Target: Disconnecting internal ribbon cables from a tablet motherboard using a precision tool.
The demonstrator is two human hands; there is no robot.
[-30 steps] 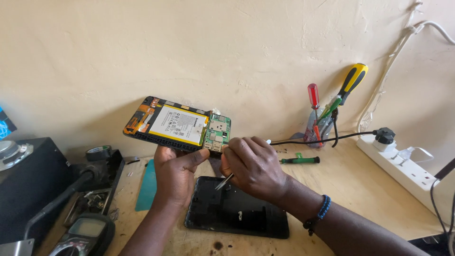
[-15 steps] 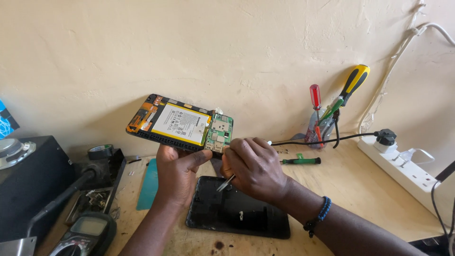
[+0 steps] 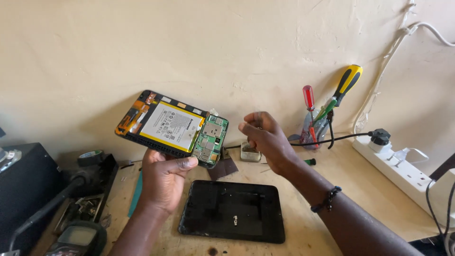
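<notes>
Above the back cover point(image 3: 232, 213), left hand point(image 3: 163, 175) grips the opened tablet's point(image 3: 173, 128) lower edge.

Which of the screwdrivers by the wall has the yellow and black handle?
The tallest screwdriver, leaning rightward out of the tool holder. Beside it, the red-handled one stands upright, and the green-handled one sits lower between them.

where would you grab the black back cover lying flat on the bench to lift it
Take the black back cover by its near long edge, coming in from the front. It lies flat with its hollow side up, so the raised rim gives the fingers an edge, and a small loose part sits inside, so keep it level.
</notes>
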